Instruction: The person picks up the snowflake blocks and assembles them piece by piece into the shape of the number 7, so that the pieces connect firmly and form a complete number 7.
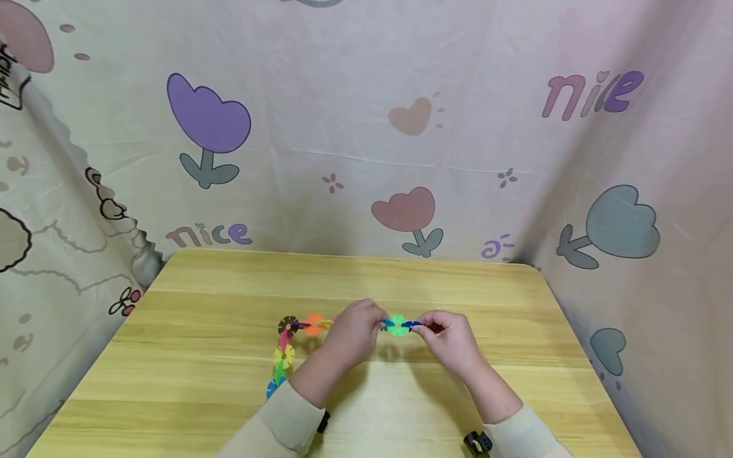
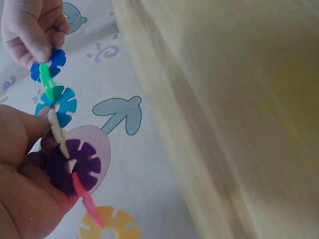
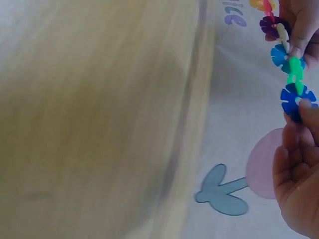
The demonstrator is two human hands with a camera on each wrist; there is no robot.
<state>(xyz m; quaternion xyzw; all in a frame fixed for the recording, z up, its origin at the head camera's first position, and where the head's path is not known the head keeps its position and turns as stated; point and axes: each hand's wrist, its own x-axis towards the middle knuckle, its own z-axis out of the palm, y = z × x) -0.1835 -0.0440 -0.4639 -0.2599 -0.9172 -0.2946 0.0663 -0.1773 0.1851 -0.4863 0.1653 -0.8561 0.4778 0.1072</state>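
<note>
A chain of notched plastic snowflake discs runs between my hands in the head view. My left hand (image 1: 352,334) grips the chain around a white disc (image 2: 56,130), between a light blue disc (image 2: 66,105) and a purple disc (image 2: 89,167). At the chain's right end, my right hand (image 1: 452,340) pinches a dark blue disc (image 3: 290,104). A green disc (image 1: 397,326) joins the light blue and dark blue ones between the hands. Left of my left hand follow an orange disc (image 1: 314,324) and a brown disc (image 1: 288,326). Part of the chain is hidden behind my left hand.
From the brown disc the chain bends toward me through a yellow disc (image 1: 284,356) to a blue disc (image 1: 273,387), partly covered by the left sleeve (image 1: 286,416). The wooden table (image 1: 229,280) meets a printed cloth (image 1: 321,114) at its back edge.
</note>
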